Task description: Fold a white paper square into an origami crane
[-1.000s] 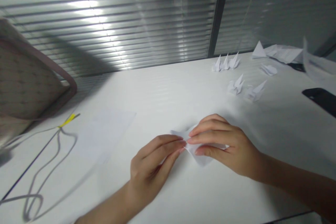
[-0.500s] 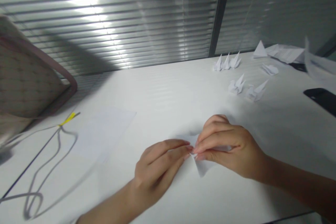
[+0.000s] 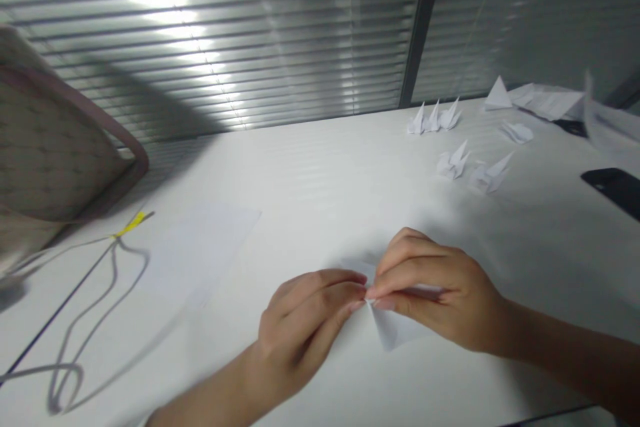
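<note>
Between my fingertips is a partly folded sheet of white paper (image 3: pixel 393 330), low over the white table. My left hand (image 3: pixel 307 313) pinches its left side, fingers pressed together. From the right, my right hand (image 3: pixel 433 283) pinches the same paper, its thumb and fingertips almost touching those of the left. One pale flap points down toward me, and another part shows behind the fingers. The folds at the pinch are mostly hidden by my fingers.
Folded paper cranes (image 3: pixel 453 161) stand in two groups at the back right, near more folded paper (image 3: pixel 547 101). A black phone (image 3: pixel 613 188) lies at the right. On the left are a flat paper sheet (image 3: pixel 210 240), a grey cable (image 3: pixel 113 273) and a patterned bag (image 3: pixel 55 153).
My right hand has shifted slightly down, and the lower paper flap reaches a little lower and looks wider. My left hand keeps its pinch, nearly in place.
</note>
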`<move>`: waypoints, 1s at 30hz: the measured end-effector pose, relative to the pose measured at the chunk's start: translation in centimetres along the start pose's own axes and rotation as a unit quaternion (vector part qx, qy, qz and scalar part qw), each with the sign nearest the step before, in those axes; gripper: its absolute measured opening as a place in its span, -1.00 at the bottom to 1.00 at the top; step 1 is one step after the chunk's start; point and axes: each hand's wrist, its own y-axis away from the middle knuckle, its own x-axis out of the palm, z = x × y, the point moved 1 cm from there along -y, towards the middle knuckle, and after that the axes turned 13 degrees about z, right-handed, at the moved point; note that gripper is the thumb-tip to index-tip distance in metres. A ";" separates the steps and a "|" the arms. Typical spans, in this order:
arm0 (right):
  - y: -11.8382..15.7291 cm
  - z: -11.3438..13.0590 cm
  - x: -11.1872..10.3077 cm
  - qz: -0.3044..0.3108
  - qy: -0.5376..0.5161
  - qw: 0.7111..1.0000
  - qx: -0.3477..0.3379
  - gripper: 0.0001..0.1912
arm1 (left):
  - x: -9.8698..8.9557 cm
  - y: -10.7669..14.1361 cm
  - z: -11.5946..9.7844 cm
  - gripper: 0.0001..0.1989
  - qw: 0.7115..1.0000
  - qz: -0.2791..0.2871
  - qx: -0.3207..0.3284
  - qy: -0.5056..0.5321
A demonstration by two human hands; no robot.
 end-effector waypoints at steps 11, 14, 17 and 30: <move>0.0 -0.3 0.0 0.013 -0.061 0.998 -0.029 -0.94 | 0.2 -0.1 0.4 -0.80 0.999 0.006 0.044 0.017; 0.0 -0.1 0.0 0.019 -0.057 0.998 -0.020 -0.94 | 0.2 -0.2 0.4 -0.80 0.998 0.006 0.059 0.009; 0.0 0.0 0.0 0.012 -0.038 0.999 -0.014 -0.96 | 0.2 -0.1 0.5 -0.79 0.998 0.012 0.063 -0.002; -0.1 0.9 -0.6 0.023 0.043 0.999 -0.020 -0.96 | 0.4 -0.8 -0.4 -0.79 0.988 0.012 0.001 0.156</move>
